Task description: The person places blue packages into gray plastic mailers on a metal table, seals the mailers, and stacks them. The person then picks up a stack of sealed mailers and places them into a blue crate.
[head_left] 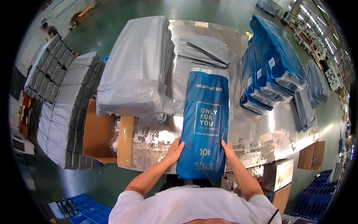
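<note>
Close in front of me is a long blue plastic package (203,140) with pale printing and a light, clear-looking far end. My left hand (175,150) grips its left edge, and my right hand (228,151) grips the right edge; the fingers are partly hidden at the sides. Beneath the package's far end lie flat grey plastic bags (203,50), one with a folded-over flap. The near end of the package reaches past the table edge toward my body.
The metal-topped table (149,143) carries a tall grey-wrapped stack (132,63) at left and stacked blue packages (268,71) at right. An open cardboard box (99,130) adjoins the left edge. Grey-wrapped bundles (71,104) stand beyond it, near another person (50,30).
</note>
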Demonstrator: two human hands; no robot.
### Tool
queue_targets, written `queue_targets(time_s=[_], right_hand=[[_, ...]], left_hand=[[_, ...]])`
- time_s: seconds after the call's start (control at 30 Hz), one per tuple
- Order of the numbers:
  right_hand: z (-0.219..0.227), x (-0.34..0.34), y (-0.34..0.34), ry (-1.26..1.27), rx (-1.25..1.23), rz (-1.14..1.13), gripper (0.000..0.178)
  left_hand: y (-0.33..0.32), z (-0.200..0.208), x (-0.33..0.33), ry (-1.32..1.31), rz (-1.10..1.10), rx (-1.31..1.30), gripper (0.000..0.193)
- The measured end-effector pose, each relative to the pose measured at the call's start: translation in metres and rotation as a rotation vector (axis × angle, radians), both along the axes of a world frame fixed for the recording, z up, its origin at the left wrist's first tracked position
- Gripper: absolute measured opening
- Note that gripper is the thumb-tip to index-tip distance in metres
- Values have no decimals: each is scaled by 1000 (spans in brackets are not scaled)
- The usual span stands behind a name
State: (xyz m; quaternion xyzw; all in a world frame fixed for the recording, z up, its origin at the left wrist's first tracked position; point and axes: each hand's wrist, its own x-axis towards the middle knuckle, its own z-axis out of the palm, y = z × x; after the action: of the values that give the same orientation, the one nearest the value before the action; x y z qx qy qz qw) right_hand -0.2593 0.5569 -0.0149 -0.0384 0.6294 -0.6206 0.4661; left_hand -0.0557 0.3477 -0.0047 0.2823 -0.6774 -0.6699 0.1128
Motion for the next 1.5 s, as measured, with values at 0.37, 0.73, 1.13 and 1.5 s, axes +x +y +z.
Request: queue_targets(time_s=[0.37,0.73,1.13,1.5], right_hand=[[-22,-157,-100,978,112,21,28],[-37,-222,-171,1549,621,587,22],[-30,-167,-133,1606,-52,-189,12],[-32,-145,-115,1180,729,498,25]], left_hand=[[-148,-22,-127,62,243,-868,35],[-217,-62,-195,-395,-211,-1480,14],[-159,-8,-143,381,159,-1044,7],[-162,-85,-118,-601,-4,-845,20]])
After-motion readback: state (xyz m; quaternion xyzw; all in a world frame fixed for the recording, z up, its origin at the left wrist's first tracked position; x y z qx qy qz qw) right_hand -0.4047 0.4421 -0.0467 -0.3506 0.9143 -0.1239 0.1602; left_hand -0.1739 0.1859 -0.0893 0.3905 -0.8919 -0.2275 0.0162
